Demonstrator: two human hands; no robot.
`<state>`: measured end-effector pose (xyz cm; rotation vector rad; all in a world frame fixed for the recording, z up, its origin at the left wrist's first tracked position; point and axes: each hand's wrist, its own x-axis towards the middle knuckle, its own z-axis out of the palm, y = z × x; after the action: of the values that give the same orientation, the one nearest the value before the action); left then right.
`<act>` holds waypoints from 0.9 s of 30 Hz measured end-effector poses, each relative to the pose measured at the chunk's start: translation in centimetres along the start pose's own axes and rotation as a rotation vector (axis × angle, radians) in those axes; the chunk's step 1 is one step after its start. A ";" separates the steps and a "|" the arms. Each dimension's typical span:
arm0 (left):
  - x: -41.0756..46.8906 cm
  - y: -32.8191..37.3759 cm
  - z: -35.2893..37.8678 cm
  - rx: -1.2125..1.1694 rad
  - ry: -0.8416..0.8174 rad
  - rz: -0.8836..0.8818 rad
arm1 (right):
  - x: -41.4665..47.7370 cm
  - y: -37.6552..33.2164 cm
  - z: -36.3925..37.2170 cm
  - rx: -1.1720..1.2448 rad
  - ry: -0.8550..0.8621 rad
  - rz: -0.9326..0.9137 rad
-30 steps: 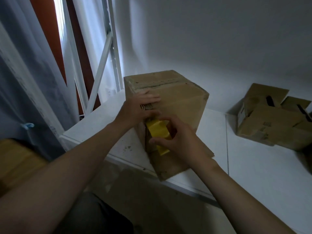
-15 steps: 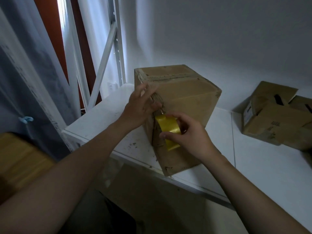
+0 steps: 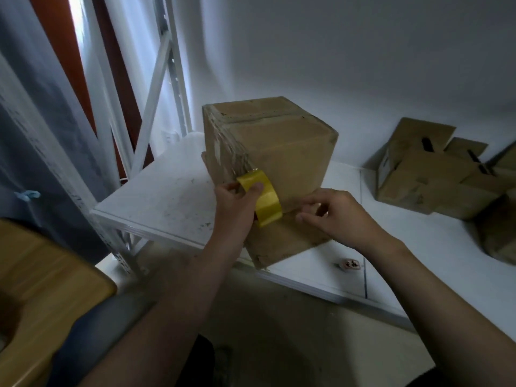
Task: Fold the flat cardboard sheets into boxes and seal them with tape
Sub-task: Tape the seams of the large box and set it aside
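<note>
Head view shows the sealing step: left hand point(image 3: 236, 209) grips the yellow tape roll point(image 3: 264, 202) at the near edge of the tilted cardboard box point(image 3: 293, 152) on the white shelf point(image 3: 173, 196); right hand point(image 3: 337, 216) is loose-fingered just right of the roll, holding nothing. Next probably needs tape drawn along the seam and pressed flat

My left hand point(image 3: 237, 208) and right hand point(image 3: 337, 216), both bare, as are my forearms point(image 3: 178, 297), which run uncovered to the frame's lower edge. The nails are short. Under my left forearm is dim grey-blue cloth point(image 3: 92, 339). It is too dark to tell which garment.
</note>
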<state>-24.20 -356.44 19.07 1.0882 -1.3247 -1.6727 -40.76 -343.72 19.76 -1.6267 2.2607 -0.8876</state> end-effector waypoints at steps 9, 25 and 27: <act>-0.4 -0.5 2.7 0.004 0.175 0.073 | -5.9 8.9 -0.3 -0.443 -0.395 0.425; 0.4 -0.1 1.8 -0.135 0.092 -0.061 | -4.3 4.8 -0.2 -0.194 0.072 0.151; 0.5 0.2 1.5 -0.150 0.062 -0.108 | -3.2 3.1 -0.7 -0.161 0.089 0.080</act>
<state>-25.73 -356.41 19.38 1.1308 -1.0998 -1.7719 -42.39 -339.91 17.99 -1.5764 2.4976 -0.7910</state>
